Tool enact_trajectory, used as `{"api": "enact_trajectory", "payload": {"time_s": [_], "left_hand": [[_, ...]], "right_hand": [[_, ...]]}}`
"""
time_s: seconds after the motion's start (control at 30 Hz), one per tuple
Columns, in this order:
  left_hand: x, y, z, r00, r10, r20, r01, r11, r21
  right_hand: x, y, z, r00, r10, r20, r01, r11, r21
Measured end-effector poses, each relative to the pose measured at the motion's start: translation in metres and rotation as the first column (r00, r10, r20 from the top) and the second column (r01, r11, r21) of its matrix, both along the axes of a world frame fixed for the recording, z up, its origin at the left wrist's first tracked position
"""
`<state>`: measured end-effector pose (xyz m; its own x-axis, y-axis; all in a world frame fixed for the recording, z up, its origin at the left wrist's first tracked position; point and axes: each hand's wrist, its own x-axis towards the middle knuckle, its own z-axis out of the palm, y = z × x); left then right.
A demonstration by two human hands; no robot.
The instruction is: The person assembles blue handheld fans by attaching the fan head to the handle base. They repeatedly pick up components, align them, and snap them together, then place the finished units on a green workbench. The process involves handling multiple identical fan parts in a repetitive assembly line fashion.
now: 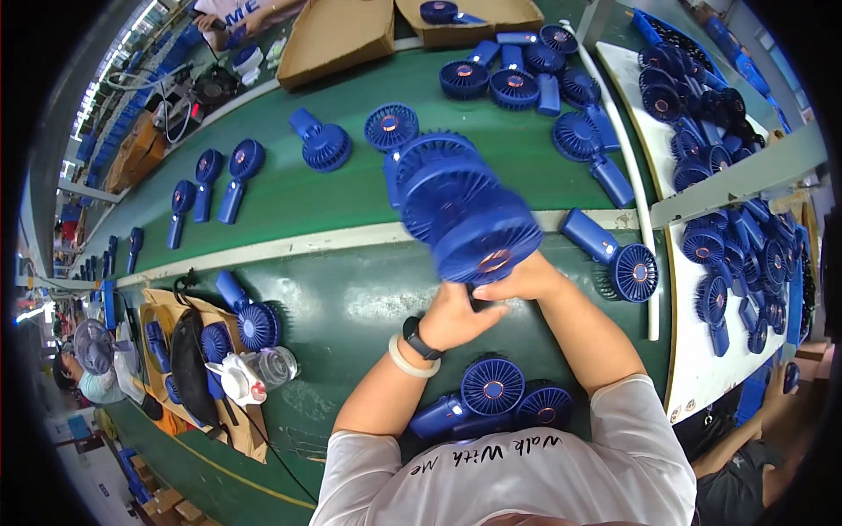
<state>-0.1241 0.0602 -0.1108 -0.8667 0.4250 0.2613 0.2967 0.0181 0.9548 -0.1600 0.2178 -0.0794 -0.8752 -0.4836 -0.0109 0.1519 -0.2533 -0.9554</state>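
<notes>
A cluster of blue handheld fans [487,241] is held up before me, smeared by motion; I cannot tell how many it contains. My right hand [522,279] closes round the lower end of the nearest fan. Beside it, my left hand [456,317], with a dark watch and a pale bangle on its wrist, grips at the handles, which are mostly hidden by the fingers. Close to my body lies an upright-facing fan [493,386], with other blue fans touching it. To the right, a single fan [633,272] rests with its handle pointing up and left.
Beyond a pale rail [333,244], several fans are spread over a green belt [281,188]. White boards [693,368] on the right carry many more. At left sits an open carton [254,438] beside a clear-and-white bottle [276,366]. Other people work at the edges.
</notes>
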Motion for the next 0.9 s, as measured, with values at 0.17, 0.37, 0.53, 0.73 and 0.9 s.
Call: {"api": "enact_trajectory", "payload": {"time_s": [0.17, 0.37, 0.53, 0.73, 0.9], "left_hand": [[-0.025, -0.007, 0.044, 0.973, 0.196, 0.119, -0.219, 0.949, 0.229], [-0.117, -0.006, 0.020, 0.787, 0.520, -0.331, -0.568, 0.404, -0.717], [-0.165, -0.030, -0.002, 0.799, 0.352, -0.487, -0.560, 0.142, -0.816], [-0.091, -0.001, 0.044, 0.781, -0.112, 0.614, -0.234, 0.860, 0.454], [0.011, -0.022, 0.067, 0.565, -0.652, 0.506, -0.181, 0.501, 0.846]], "right_hand": [[0.025, 0.031, 0.031, 0.983, 0.041, 0.180, 0.089, 0.750, -0.656], [0.065, 0.053, 0.051, 0.989, 0.141, 0.036, -0.035, 0.469, -0.883], [0.095, 0.063, 0.071, 0.991, 0.088, 0.105, 0.053, 0.465, -0.884], [0.155, 0.115, 0.079, 0.919, -0.267, 0.291, 0.394, 0.594, -0.701], [0.201, 0.209, 0.101, 0.726, -0.602, 0.332, 0.627, 0.382, -0.679]]}}
